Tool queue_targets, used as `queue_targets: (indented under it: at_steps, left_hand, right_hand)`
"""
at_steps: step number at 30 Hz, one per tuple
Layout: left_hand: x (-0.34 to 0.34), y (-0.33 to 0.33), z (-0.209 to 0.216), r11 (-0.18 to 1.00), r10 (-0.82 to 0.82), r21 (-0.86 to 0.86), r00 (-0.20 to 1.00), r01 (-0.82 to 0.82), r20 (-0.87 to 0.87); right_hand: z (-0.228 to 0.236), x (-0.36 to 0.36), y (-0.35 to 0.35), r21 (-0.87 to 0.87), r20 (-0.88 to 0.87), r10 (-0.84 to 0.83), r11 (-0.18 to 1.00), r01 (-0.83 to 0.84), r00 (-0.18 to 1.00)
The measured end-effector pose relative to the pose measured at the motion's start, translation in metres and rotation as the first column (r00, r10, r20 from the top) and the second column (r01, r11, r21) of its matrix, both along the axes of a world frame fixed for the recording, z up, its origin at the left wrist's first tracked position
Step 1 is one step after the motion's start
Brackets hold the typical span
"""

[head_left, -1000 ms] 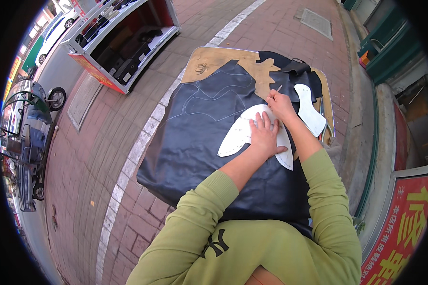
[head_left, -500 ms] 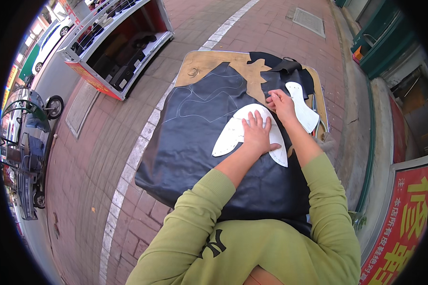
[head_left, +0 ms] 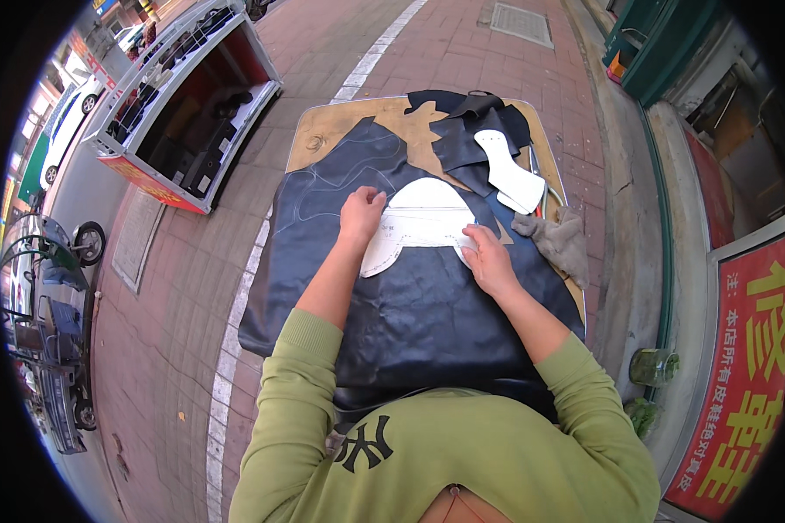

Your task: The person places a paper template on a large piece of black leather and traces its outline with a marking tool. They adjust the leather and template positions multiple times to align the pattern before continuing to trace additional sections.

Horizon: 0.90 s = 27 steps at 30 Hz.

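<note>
A white shoe-pattern template [head_left: 427,228], rounded at its far end and with two curved legs toward me, lies on a large black leather sheet [head_left: 384,322]. My left hand [head_left: 363,214] pinches its left edge with bent fingers. At the opposite edge, my right hand [head_left: 490,260] grips the template between thumb and fingers; a small blue tip shows by those fingers, too small to name. Pale drawn outlines run across the leather beyond my left hand. A second, narrower white template [head_left: 508,170] rests on dark leather scraps [head_left: 471,131] at the far right.
The leather covers most of a brown-topped table [head_left: 323,131]. A grey cloth [head_left: 560,247] lies at its right edge, near some tools [head_left: 539,187]. A display cabinet [head_left: 187,122] stands far left on the brick pavement. To the right are a red sign [head_left: 741,375] and a glass jar [head_left: 654,367].
My left hand has gone from lying flat on the template to its left edge. My right hand has come from beyond the template to its right edge. The template now sits turned straighter.
</note>
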State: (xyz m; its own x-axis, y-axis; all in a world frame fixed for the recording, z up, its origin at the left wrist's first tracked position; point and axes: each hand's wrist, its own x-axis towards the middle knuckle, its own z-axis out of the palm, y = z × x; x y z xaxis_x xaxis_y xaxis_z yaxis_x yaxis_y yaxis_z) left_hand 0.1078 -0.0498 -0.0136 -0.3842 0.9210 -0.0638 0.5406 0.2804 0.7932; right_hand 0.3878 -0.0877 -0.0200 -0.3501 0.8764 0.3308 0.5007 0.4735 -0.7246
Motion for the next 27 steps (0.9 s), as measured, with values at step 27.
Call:
queue_targets:
  at_steps: [27]
  left_hand:
    - [0.186, -0.172, 0.067, 0.468, -0.427, 0.118, 0.342, 0.876, -0.837]
  right_hand:
    - [0.088, 0.142, -0.043, -0.686, -0.589, -0.340, 0.690, -0.231, 0.733]
